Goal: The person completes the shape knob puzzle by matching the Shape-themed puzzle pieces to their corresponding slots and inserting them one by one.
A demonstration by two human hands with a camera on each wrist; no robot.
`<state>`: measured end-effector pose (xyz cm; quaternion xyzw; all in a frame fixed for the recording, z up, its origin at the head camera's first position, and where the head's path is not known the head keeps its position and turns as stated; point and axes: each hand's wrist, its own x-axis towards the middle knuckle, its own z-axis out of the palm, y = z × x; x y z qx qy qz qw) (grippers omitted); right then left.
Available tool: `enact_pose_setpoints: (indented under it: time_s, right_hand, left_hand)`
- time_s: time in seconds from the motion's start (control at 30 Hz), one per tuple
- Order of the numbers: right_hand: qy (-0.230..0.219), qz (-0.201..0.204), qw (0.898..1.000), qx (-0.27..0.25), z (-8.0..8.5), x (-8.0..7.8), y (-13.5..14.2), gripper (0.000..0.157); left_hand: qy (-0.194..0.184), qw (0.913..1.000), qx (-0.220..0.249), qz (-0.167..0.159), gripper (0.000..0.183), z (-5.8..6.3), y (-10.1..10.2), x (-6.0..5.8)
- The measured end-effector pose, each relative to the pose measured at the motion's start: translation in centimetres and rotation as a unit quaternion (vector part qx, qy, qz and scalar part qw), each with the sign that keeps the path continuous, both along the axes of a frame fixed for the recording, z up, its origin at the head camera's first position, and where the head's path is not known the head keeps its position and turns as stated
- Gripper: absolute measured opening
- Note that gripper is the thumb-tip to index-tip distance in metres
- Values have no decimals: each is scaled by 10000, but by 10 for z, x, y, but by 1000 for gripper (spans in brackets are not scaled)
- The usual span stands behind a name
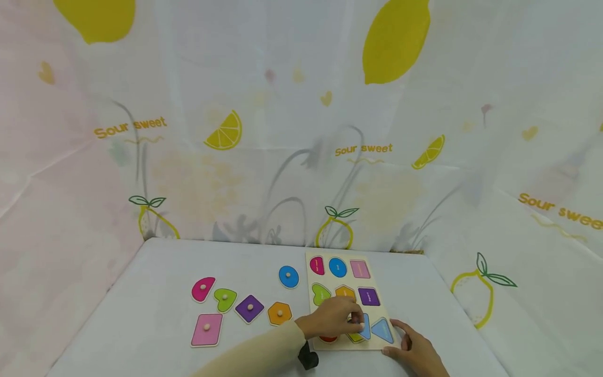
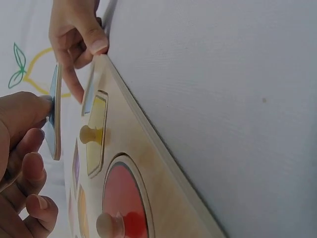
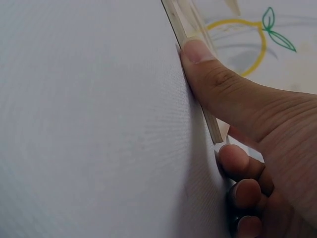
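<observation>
My left hand (image 1: 330, 317) pinches a blue triangle puzzle piece (image 2: 55, 119), which is tilted on edge over the near part of the wooden puzzle board (image 2: 138, 131). In the head view a printed blue triangle slot (image 1: 382, 330) lies just right of that piece. My right hand (image 1: 418, 352) grips the board's near right corner, its thumb (image 3: 200, 62) on the near edge and fingers along the right side. A yellow piece (image 2: 97, 136) and a round red piece (image 2: 126, 191), each with a wooden knob, sit in the board's near row, partly hidden by my left hand in the head view.
Left of the board lie loose knobbed pieces: a blue oval (image 1: 289, 277), orange hexagon (image 1: 280, 314), purple square (image 1: 249, 310), green heart (image 1: 226, 301), magenta half circle (image 1: 202, 291) and pink square (image 1: 206, 335). A lemon-print cloth (image 1: 264, 173) hangs behind the white table (image 1: 151, 293).
</observation>
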<state>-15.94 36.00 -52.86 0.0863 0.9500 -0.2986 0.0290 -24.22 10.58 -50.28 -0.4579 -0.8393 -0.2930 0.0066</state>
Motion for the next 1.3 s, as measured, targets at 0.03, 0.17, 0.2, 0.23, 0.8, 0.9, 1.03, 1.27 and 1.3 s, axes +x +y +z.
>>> enact_pose_setpoints:
  time_s: [0.03, 0.17, 0.2, 0.23, 0.8, 0.9, 1.03, 1.27, 1.3]
  right_hand:
    - [-8, 1, 10000, 4, 0, 0, 0, 93]
    - [-9, -2, 10000, 1, 0, 1, 1, 92]
    - [6, 8, 10000, -1, 1, 1, 1, 91]
    - [25, 16, 10000, -2, 1, 2, 2, 90]
    - [353, 474, 9978, -308, 4, 4, 2, 76]
    - [372, 564, 9970, -367, 4, 5, 3, 75]
    - [314, 481, 9977, -354, 2, 5, 3, 77]
    - [251, 170, 9989, -350, 1, 2, 1, 81]
    - [248, 155, 9989, -380, 1, 2, 0, 81]
  left_hand:
    - [19, 10000, 4, 0, 8, -1, 2, 0]
    - [-36, 10000, 74, -39, 8, -4, 12, -1]
    - [-110, 9998, 132, -44, 8, -4, 15, -2]
    - [-151, 9998, 154, -49, 8, -5, 18, -2]
    - [-108, 9995, -289, 90, 8, -6, 58, 0]
    - [-138, 9992, -363, 122, 8, -6, 61, 0]
    - [-183, 9987, -432, 213, 8, -5, 67, 0]
    - [-405, 9981, -384, 262, 8, -4, 74, -2]
    - [-432, 9980, -386, 271, 8, -5, 75, -2]
